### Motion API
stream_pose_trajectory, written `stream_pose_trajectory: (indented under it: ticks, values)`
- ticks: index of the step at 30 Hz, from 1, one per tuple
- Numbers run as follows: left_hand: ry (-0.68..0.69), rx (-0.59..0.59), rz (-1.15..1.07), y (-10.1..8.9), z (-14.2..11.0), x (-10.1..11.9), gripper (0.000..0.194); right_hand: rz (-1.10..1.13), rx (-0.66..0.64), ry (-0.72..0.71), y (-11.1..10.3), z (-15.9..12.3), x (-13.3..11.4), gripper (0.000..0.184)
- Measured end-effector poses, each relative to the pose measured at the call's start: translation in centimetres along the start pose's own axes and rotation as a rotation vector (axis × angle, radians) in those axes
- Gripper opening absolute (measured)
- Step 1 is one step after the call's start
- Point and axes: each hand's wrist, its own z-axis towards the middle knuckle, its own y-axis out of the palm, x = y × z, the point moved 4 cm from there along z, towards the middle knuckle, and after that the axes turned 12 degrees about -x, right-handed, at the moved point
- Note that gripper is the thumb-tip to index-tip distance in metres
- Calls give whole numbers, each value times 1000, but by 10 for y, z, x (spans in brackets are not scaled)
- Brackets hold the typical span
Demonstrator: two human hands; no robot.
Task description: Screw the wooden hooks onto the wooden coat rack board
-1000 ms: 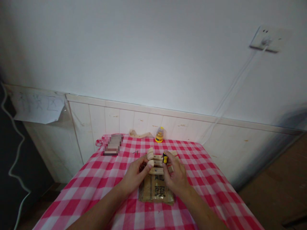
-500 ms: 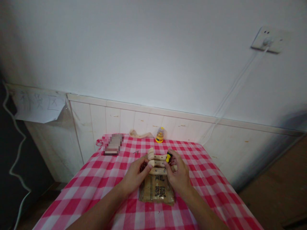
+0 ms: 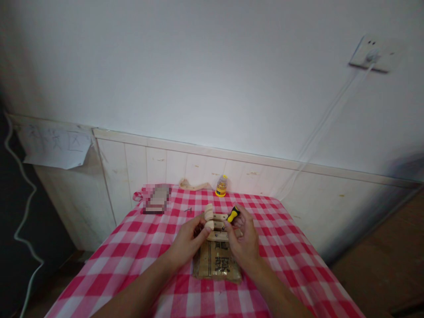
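My left hand (image 3: 189, 236) is closed on the left end of a pale wooden piece (image 3: 217, 236) made of several curved slats with dark screws or holes. That piece rests over a brown taped packet (image 3: 217, 263) with dark printed characters. In the fingers of my right hand (image 3: 244, 238) is a short yellow and black screwdriver (image 3: 233, 214), tilted over the slats' right part. Its tip is too small to make out.
A red and white checked cloth (image 3: 139, 265) covers the table. Toward the wall stand a yellow-capped bit bottle (image 3: 221, 185), a curved wooden part (image 3: 194, 186) and a blurred-out flat object (image 3: 157, 199). A small metal key-like piece (image 3: 188, 210) lies left of the slats.
The screwdriver in my right hand has tilted further to the right, and the fingers have shifted around it. My left hand keeps its hold on the wooden piece.
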Motion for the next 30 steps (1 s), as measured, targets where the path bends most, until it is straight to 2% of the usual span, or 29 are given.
stream_pose_trajectory:
  ticks: [5,12,22,30]
  values:
    - [-5,-9,-4,0,-1,0,36,80,-53,18,12,-4,5,49]
    - [7,-6,6,1,-1,4,37,125,-91,27,12,-4,6,50]
    - [7,-5,15,0,-1,4,36,265,-239,26,19,-3,3,48]
    - [15,1,3,1,-1,5,41,212,-182,50,14,0,1,46]
